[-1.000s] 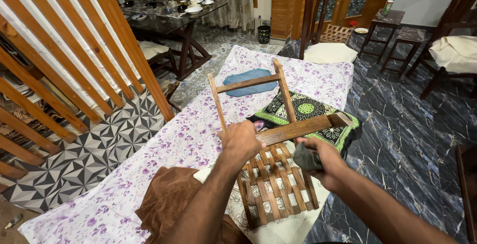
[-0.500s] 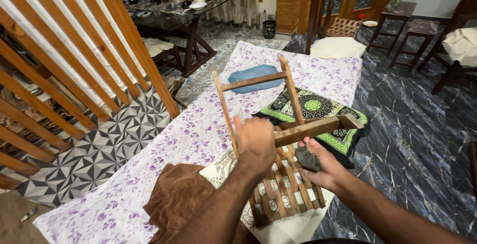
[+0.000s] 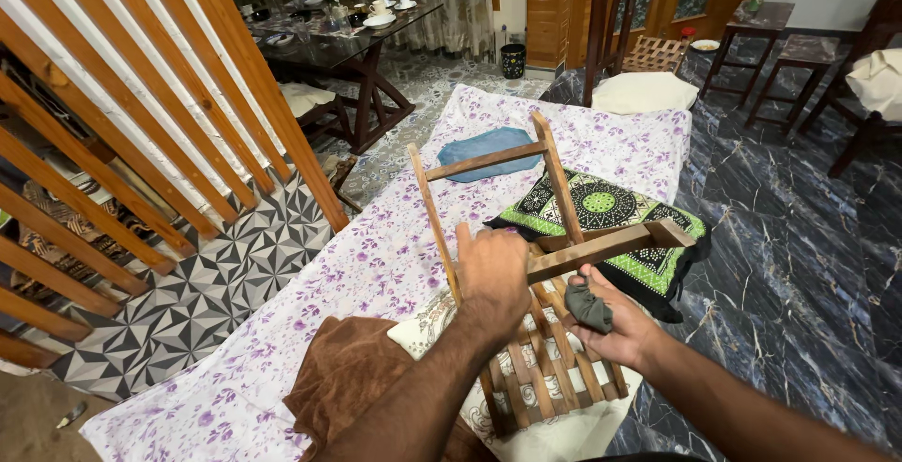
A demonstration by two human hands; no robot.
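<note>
Your left hand (image 3: 490, 269) grips the stool (image 3: 536, 330), which lies tipped on the sheet (image 3: 376, 255), fingers wrapped round 1 leg. Your right hand (image 3: 615, 321) pinches a dark cloth (image 3: 587, 307) against the slats. Hold the leg firm and wipe along the slats. The cushion (image 3: 611, 213) crowds the far side; the floor (image 3: 799, 236) at right is open.

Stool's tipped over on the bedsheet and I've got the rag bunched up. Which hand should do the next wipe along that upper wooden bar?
Probably the right hand: it already holds the dark cloth just beneath the wooden bar. The left hand grips the stool frame, steadying it.
</note>
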